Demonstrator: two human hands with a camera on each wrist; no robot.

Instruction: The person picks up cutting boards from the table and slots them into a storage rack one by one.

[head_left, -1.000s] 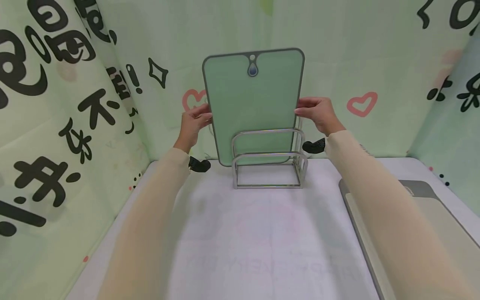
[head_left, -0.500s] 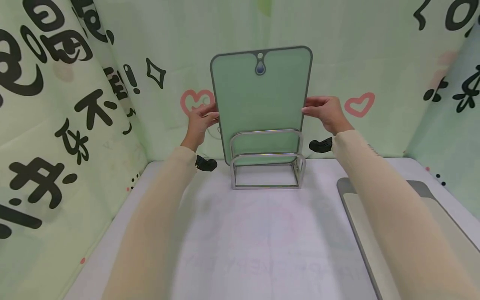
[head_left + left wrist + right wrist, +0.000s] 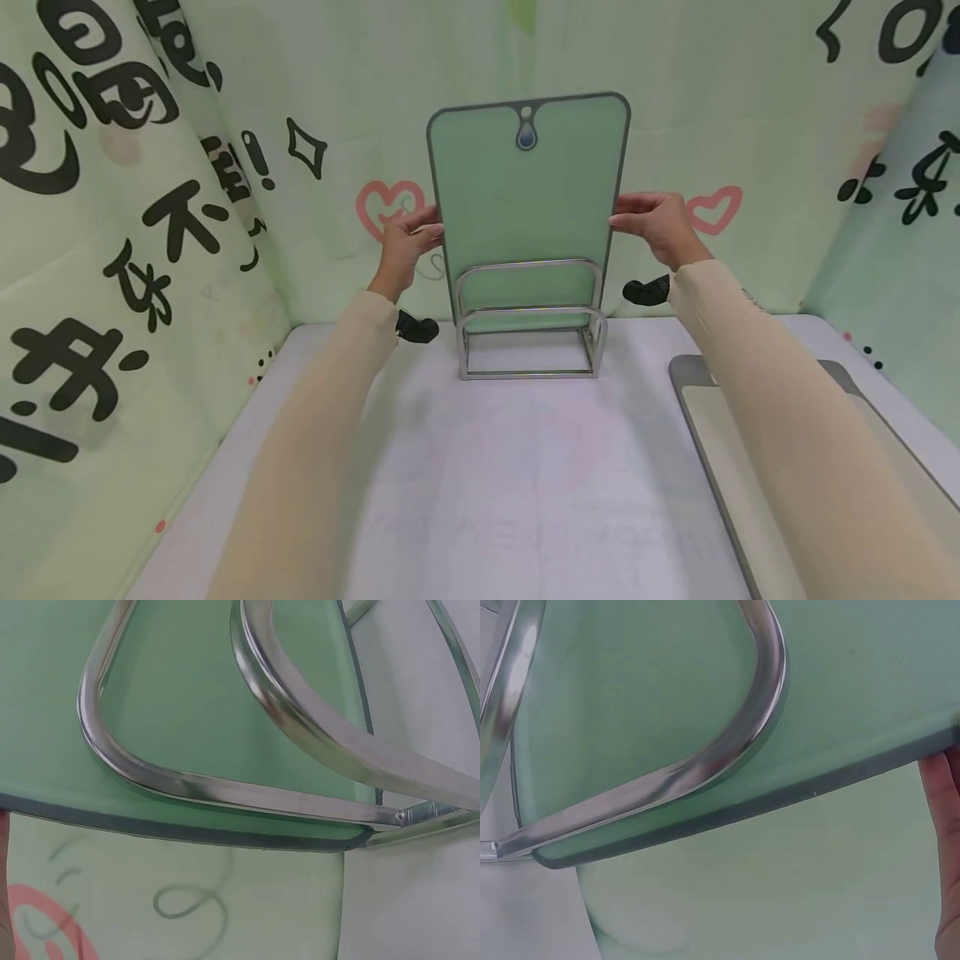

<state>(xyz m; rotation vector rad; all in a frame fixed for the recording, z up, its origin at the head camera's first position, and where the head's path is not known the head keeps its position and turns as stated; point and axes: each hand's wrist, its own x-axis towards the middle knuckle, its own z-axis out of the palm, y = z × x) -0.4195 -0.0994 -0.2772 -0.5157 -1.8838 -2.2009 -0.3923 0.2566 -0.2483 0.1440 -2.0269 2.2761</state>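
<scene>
A green cutting board (image 3: pixel 528 200) with a dark grey border and a hanging hole stands upright, leaning slightly, behind the two visible hoops of a metal rack (image 3: pixel 528 311). My left hand (image 3: pixel 407 246) pinches the board's left edge about halfway up. At the opposite edge, my right hand (image 3: pixel 660 225) pinches it between thumb and fingers. In the left wrist view, the board's lower corner (image 3: pixel 349 840) sits right beside the rack's base bar. The right wrist view has a hoop (image 3: pixel 761 712) crossing the board's face, with my fingers (image 3: pixel 945 802) at its edge.
A second cutting board (image 3: pixel 720 417), beige with a grey border, lies flat on the right of the white table (image 3: pixel 480 500), partly under my right forearm. Green printed curtains (image 3: pixel 300 75) enclose the back and sides.
The green board and both hands have shifted right relative to the rack, so the board now stands nearly centred behind the hoops. The grip of both hands is unchanged.
</scene>
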